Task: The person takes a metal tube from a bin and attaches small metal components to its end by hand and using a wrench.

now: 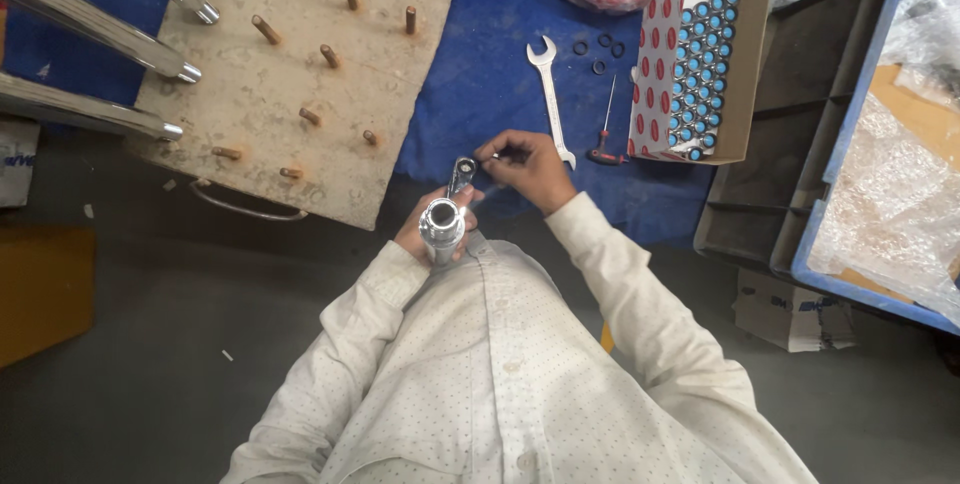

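My left hand (420, 229) grips a shiny chrome tube fitting (442, 222) held upright against my chest, its open end facing the camera. My right hand (528, 169) pinches a small dark tool or part at the fitting's upper end (463, 174), its fingers closed on it. Both hands hover over the near edge of a blue cloth (490, 74). What exactly the right fingers hold is too small to tell.
An open-end spanner (551, 94), a red-handled pick (606, 134) and black rubber rings (597, 49) lie on the cloth. A cardboard box of blue-capped parts (700, 64) sits right. A wooden peg board (300, 64) with chrome tubes (90, 19) lies left; grey and blue crates (800, 144) stand right.
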